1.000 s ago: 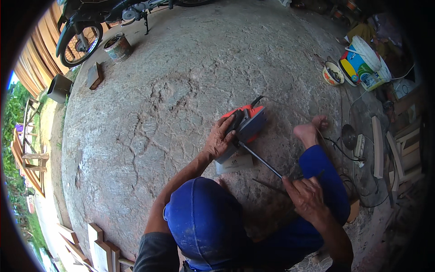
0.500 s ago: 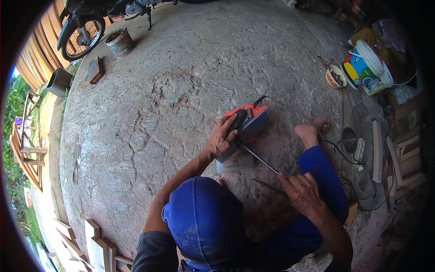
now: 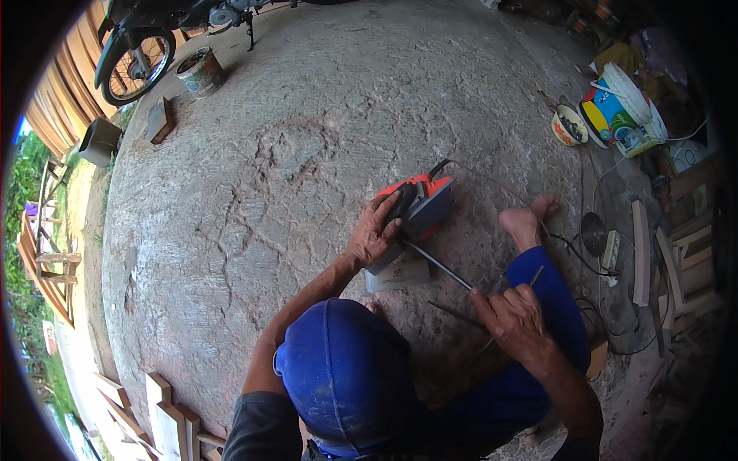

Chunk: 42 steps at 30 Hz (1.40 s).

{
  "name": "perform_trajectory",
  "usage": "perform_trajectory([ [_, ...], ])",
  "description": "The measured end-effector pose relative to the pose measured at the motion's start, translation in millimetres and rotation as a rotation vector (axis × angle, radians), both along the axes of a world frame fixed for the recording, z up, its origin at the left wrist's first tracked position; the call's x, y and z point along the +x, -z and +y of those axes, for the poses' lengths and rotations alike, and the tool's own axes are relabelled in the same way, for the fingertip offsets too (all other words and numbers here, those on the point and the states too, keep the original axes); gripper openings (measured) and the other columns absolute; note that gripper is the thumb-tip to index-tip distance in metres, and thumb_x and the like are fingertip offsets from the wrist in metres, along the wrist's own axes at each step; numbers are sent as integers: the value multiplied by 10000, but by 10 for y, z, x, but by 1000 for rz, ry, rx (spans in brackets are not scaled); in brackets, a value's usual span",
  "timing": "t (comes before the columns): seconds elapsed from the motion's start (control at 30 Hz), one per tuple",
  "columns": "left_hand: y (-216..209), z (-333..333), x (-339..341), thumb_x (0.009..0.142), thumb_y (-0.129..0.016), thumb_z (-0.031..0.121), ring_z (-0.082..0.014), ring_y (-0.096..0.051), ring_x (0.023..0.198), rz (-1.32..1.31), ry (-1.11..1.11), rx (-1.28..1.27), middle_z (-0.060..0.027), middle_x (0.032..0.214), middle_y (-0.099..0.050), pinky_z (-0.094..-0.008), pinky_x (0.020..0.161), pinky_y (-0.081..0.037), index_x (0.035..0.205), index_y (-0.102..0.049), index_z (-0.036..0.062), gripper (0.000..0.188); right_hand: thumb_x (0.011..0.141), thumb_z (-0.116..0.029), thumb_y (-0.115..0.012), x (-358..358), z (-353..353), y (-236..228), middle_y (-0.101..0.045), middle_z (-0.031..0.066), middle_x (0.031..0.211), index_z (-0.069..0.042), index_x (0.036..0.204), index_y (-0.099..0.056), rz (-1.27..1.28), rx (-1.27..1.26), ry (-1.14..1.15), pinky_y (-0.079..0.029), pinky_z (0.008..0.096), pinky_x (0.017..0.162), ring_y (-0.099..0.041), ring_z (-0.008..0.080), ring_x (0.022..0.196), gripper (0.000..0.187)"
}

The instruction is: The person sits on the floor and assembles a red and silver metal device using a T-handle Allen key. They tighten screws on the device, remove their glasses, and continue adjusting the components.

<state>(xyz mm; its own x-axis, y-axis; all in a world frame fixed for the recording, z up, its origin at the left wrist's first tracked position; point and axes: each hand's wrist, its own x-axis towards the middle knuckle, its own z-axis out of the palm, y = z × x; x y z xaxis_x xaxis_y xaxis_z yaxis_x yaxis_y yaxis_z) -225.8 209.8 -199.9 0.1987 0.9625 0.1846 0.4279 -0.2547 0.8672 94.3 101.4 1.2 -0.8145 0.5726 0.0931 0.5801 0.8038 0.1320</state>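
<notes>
My left hand [image 3: 375,232] is wrapped round the black handle of a red and black electric planer [image 3: 430,207], tilted on its side above the floor. Its flat grey sole faces right. From my right hand [image 3: 510,321], closed round it, a thin long-shafted metal tool [image 3: 440,266] reaches to the planer's side. Dark rod ends also stick out on both sides of that fist; whether they belong to the same tool is hidden. Under the planer lies a flat pale rectangular piece [image 3: 400,278] with a dark mark.
Rough, pitted concrete [image 3: 231,192] spreads around me. My bare foot [image 3: 526,223] rests at the right. Beyond it are a patterned bowl [image 3: 570,125], a colourful bucket [image 3: 615,115], a power strip [image 3: 611,257] with cables and wood offcuts. A motorcycle [image 3: 142,61] stands at the far left.
The end of the dark rod beyond my right fist has swung slightly upward. My left hand and the planer have hardly moved.
</notes>
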Motion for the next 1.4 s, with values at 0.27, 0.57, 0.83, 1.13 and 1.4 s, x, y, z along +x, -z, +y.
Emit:
perform_trajectory([
  [0.27, 5, -12, -18, 1041, -557, 394, -445, -372, 1446, -2, 5, 3, -244, 1570, -382, -491, 1221, -311, 1600, -382, 129, 643, 862, 11, -666, 96, 23, 103, -587, 37, 784, -34, 1312, -677, 108, -118, 64, -413, 384, 709, -596, 184, 724, 453],
  [0.57, 2, -7, -43, 1051, -542, 419, -445, -359, 1464, 14, 17, 12, -253, 1579, -366, -490, 1224, -305, 1610, -364, 120, 658, 814, 81, -635, 28, -69, 89, -653, 102, 845, -3, 1347, -650, 282, -500, 278, -448, 423, 680, -667, 261, 735, 539],
  [0.83, -16, -20, -20, 1046, -551, 407, -450, -371, 1451, 0, 9, 6, -255, 1567, -377, -486, 1219, -316, 1600, -380, 118, 647, 994, -82, -611, 40, -95, 260, -740, 156, 930, 27, 1366, -622, 694, -795, 443, -544, 385, 620, -691, 241, 678, 388],
  [1.13, -24, -20, -30, 1065, -527, 451, -422, -341, 1490, 5, 25, -25, -241, 1589, -353, -482, 1235, -285, 1619, -354, 125, 666, 1077, -290, -569, 79, -147, 318, -740, 151, 979, 53, 1438, -543, 1149, -1446, 912, -514, 253, 572, -574, 75, 562, 499],
  [1.4, -9, -11, -22, 1044, -546, 399, -444, -368, 1452, 2, 9, 8, -245, 1558, -385, -488, 1218, -318, 1597, -384, 117, 641, 1088, -530, -448, -15, -234, 348, -749, 200, 1080, 3, 1367, -592, 1614, -1788, 1082, -590, 359, 625, -641, 162, 547, 618],
])
